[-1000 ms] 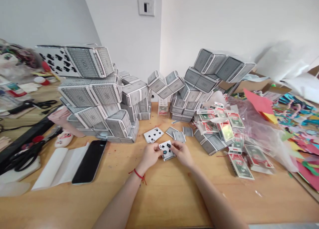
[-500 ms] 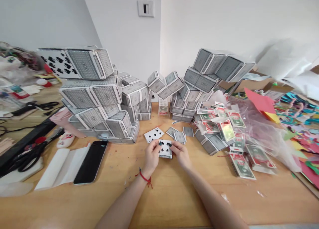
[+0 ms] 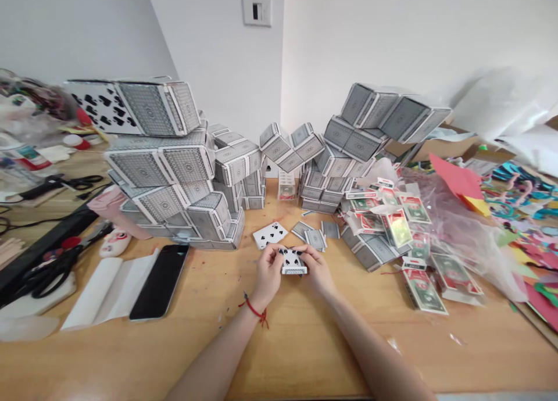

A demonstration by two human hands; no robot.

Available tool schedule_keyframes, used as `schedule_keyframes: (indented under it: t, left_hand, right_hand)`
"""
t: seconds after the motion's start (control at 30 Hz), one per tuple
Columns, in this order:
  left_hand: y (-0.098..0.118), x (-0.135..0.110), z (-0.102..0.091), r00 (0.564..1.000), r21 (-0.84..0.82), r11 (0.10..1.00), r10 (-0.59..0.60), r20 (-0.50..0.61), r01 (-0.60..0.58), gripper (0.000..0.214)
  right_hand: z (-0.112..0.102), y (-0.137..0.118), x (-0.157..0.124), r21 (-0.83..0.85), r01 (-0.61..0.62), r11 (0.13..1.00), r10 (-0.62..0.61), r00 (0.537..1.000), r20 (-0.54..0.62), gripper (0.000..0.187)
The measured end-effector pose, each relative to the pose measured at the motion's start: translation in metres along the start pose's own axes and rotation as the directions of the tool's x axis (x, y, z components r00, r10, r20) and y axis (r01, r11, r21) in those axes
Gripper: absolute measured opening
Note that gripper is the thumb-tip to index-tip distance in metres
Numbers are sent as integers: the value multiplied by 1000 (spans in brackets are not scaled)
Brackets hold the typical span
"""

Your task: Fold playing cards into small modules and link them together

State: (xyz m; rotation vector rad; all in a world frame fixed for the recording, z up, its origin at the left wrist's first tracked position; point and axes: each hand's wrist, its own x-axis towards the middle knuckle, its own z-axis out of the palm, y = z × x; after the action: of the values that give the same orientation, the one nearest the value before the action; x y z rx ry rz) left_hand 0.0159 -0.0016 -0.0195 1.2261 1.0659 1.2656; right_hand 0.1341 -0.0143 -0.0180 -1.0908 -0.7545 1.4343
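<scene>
Between my two hands is a playing card [image 3: 293,260] with black spades, its near edge folded so that a strip of patterned back shows. My left hand [image 3: 269,271] pinches its left side, and my right hand [image 3: 317,267] grips the right side; fingertips partly hide the far edge. Just beyond lies a face-up spade card [image 3: 270,235] on the table. Several grey-backed cards [image 3: 314,238] rest to its right, some overlapping. Whether more than one card is in my fingers I cannot tell.
Stacked card-built blocks rise at left [image 3: 187,168] and right [image 3: 355,138], with a V-shaped pair [image 3: 291,148] bridging the middle. A black phone [image 3: 160,282], paper [image 3: 102,290] and scissors [image 3: 65,267] lie left. Card boxes [image 3: 422,287] and plastic wrap [image 3: 475,244] crowd the right.
The card's near edge now stands folded up, and the card looks shorter from here. Both hands have curled closer around its sides.
</scene>
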Motion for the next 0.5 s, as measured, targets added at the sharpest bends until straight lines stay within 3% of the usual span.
schedule_keyframes:
  t: [0.1, 0.23, 0.37, 0.5]
  left_hand:
    - [1, 1, -4, 998, 113, 993, 42, 41, -46, 10]
    - [8, 2, -13, 982, 321, 934, 117, 147, -159, 12]
    - [18, 3, -18, 942, 417, 862, 179, 284, -289, 17]
    - [19, 5, -18, 933, 383, 881, 153, 327, -278, 21]
  right_hand:
    - [0, -1, 0, 59, -44, 997, 44, 999, 3, 11]
    - [-6, -6, 2, 91, -136, 986, 126, 986, 105, 18]
    - [-15, -7, 6, -115, -130, 985, 151, 970, 191, 24]
    - [-22, -4, 10, -242, -31, 970, 81, 976, 200, 29]
